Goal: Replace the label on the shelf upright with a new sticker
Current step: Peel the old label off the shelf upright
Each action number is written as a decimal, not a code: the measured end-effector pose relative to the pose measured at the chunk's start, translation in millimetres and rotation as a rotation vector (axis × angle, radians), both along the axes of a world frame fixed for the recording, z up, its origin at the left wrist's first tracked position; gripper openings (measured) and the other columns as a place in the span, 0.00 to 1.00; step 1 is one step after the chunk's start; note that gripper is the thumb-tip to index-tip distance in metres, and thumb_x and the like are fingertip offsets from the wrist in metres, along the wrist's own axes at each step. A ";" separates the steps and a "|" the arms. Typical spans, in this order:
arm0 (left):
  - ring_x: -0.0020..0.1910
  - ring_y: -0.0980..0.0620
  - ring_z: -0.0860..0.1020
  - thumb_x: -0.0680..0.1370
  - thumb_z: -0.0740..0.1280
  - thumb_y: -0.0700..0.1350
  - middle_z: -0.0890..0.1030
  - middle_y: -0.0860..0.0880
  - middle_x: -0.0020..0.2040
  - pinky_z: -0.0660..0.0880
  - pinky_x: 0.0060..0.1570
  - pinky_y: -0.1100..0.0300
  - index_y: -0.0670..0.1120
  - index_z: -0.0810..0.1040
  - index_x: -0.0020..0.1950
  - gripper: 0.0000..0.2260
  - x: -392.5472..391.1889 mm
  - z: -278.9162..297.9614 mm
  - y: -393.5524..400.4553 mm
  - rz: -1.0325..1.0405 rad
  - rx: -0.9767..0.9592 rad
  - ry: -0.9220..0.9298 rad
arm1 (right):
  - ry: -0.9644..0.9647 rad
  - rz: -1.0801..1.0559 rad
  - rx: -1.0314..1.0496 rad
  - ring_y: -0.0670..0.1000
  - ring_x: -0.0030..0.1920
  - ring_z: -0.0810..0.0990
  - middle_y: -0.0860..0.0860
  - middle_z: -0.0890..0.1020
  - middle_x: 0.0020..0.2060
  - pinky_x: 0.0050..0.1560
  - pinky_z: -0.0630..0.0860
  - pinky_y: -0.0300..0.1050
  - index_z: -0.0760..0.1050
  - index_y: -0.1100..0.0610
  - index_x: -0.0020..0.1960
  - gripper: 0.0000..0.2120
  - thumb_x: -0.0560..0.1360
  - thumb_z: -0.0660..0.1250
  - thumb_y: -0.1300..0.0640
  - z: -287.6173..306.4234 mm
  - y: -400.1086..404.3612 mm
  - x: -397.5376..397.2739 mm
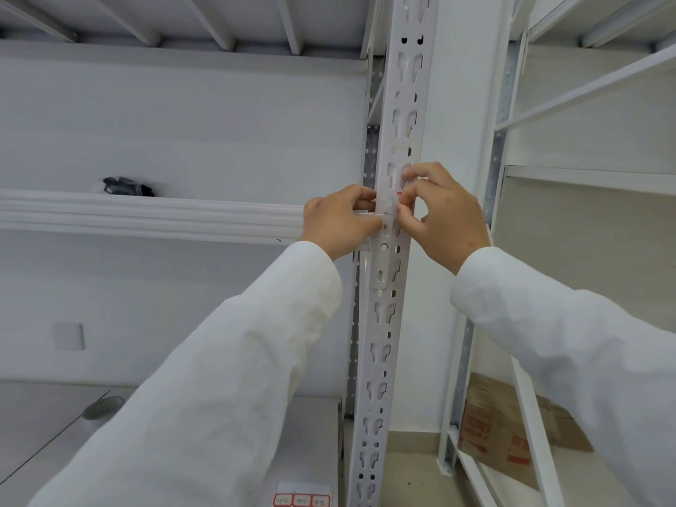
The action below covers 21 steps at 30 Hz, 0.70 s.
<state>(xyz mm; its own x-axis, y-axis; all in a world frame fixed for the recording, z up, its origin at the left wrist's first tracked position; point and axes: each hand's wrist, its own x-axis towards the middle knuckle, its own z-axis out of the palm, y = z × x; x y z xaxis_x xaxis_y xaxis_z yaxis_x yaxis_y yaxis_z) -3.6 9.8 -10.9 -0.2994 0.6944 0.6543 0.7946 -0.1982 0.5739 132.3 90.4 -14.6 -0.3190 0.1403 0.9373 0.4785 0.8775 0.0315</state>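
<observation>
The label [391,203] sits on the shelf upright [397,115] at beam height, a red edge showing. My left hand [338,223] and right hand [444,214] both pinch it. I judge it may tear or crease if pulled unevenly.

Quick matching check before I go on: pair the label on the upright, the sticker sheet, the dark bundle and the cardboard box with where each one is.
1 label
2 sticker sheet
3 dark bundle
4 cardboard box

A floor, lower right
B shelf on the left
C bottom edge, beside the shelf upright
D between both hands

Pairs: 1-D, 2-C, 3-B, 4-A
</observation>
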 end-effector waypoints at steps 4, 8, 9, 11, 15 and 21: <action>0.60 0.58 0.77 0.73 0.66 0.47 0.83 0.57 0.55 0.57 0.69 0.60 0.53 0.77 0.59 0.15 -0.7 -0.8 0.9 -0.005 0.002 -0.002 | -0.017 0.079 0.012 0.47 0.42 0.75 0.47 0.76 0.58 0.40 0.78 0.51 0.75 0.57 0.42 0.05 0.74 0.66 0.55 -2.5 5.4 5.5; 0.60 0.59 0.77 0.73 0.67 0.49 0.83 0.57 0.56 0.58 0.68 0.60 0.54 0.77 0.59 0.15 -1.4 -0.9 2.8 0.001 0.010 0.011 | -0.097 0.064 0.020 0.50 0.52 0.76 0.49 0.74 0.60 0.41 0.80 0.54 0.72 0.56 0.47 0.15 0.72 0.64 0.44 -4.4 9.1 5.9; 0.60 0.59 0.77 0.73 0.67 0.49 0.83 0.57 0.56 0.58 0.68 0.60 0.54 0.77 0.59 0.14 -1.6 -0.9 3.2 0.003 0.012 0.016 | -0.102 0.055 0.029 0.51 0.52 0.76 0.49 0.73 0.60 0.42 0.80 0.53 0.72 0.57 0.48 0.15 0.72 0.64 0.45 -4.5 9.2 5.3; 0.60 0.59 0.77 0.73 0.67 0.48 0.83 0.57 0.56 0.57 0.68 0.60 0.54 0.77 0.59 0.14 -2.0 -0.8 3.4 0.002 0.013 0.014 | -0.092 0.057 0.045 0.52 0.52 0.76 0.51 0.73 0.60 0.44 0.79 0.52 0.72 0.58 0.48 0.12 0.73 0.67 0.49 -4.7 10.5 4.1; 0.61 0.58 0.76 0.73 0.66 0.47 0.83 0.57 0.56 0.56 0.67 0.60 0.53 0.76 0.60 0.15 -2.3 -1.0 3.3 0.000 0.007 0.011 | -0.073 0.059 0.073 0.52 0.50 0.77 0.52 0.74 0.59 0.46 0.79 0.50 0.73 0.59 0.46 0.07 0.75 0.67 0.55 -6.3 12.4 2.8; 0.60 0.57 0.76 0.73 0.66 0.48 0.82 0.57 0.56 0.57 0.67 0.60 0.53 0.76 0.60 0.15 -1.4 -1.7 2.6 0.007 0.008 0.015 | -0.059 0.041 0.100 0.54 0.45 0.78 0.53 0.76 0.58 0.44 0.79 0.53 0.75 0.61 0.44 0.05 0.76 0.66 0.59 -5.0 10.4 2.5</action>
